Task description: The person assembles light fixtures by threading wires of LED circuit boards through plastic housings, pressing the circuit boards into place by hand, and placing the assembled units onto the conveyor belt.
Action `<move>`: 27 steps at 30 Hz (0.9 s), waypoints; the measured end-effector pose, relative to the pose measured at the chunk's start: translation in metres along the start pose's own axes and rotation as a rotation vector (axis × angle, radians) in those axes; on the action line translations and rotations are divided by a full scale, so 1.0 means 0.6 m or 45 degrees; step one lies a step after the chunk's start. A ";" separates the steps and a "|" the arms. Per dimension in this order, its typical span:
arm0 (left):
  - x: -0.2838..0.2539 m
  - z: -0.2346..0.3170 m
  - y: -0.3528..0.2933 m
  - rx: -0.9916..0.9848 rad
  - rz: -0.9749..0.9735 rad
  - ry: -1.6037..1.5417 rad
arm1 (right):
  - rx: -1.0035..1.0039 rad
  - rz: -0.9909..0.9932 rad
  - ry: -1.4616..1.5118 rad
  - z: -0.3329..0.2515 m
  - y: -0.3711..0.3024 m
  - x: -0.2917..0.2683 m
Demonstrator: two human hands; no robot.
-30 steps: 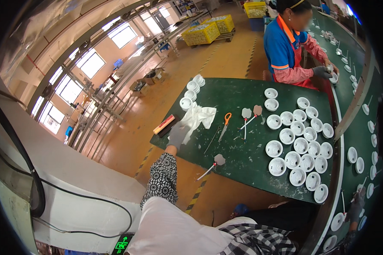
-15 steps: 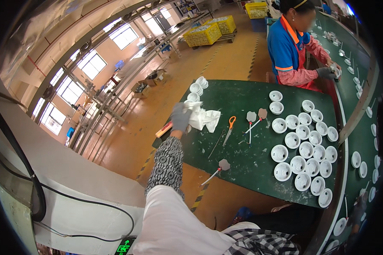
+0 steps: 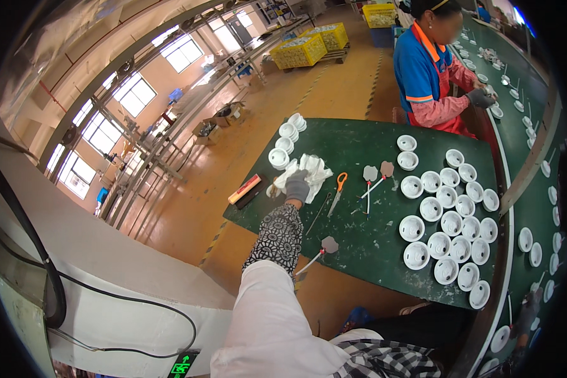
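My left hand, in a grey glove, is closed on a crumpled white cloth at the left side of the green table; the cloth partly hides its fingertips. Just beyond the cloth stand several round white cups. Left of it lies a pale bar-shaped thing with a reddish edge. Orange-handled scissors and a thin dark rod rest right of the cloth. My right hand, dark-gloved, is low at the far right over the belt, near a white round part; its fingers are unclear.
Several white round cups cover the right of the table. Flat pieces with wires lie mid-table, another near the front edge. A green belt with white parts runs along the right, where a co-worker handles a part.
My left hand has moved right and nearer, and the white cloth has shifted with it, uncovering a white cup and more of the pale bar. The co-worker's hands have moved slightly left.
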State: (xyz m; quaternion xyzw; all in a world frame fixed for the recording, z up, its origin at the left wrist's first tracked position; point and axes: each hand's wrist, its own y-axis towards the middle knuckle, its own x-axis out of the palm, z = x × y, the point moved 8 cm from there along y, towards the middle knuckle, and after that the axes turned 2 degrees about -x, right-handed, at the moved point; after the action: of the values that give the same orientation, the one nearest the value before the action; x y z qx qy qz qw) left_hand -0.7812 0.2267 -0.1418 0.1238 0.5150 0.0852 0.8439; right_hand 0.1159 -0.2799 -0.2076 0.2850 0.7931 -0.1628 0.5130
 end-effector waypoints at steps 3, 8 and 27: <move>-0.037 0.050 -0.019 -0.034 0.014 0.336 | -0.136 0.063 -0.319 -0.034 -0.003 -0.005; -0.122 0.147 -0.144 0.158 0.009 0.028 | -0.240 0.125 -0.325 -0.004 -0.002 -0.015; 0.087 0.396 -0.083 0.352 -0.700 -0.718 | -0.465 0.447 -0.089 -0.315 -0.105 -0.133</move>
State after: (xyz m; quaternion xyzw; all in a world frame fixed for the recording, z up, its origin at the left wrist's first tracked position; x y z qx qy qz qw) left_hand -0.5449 0.1644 -0.0965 0.1121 0.2840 -0.2505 0.9187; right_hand -0.0345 -0.2482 -0.0581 0.3152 0.7295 0.0649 0.6035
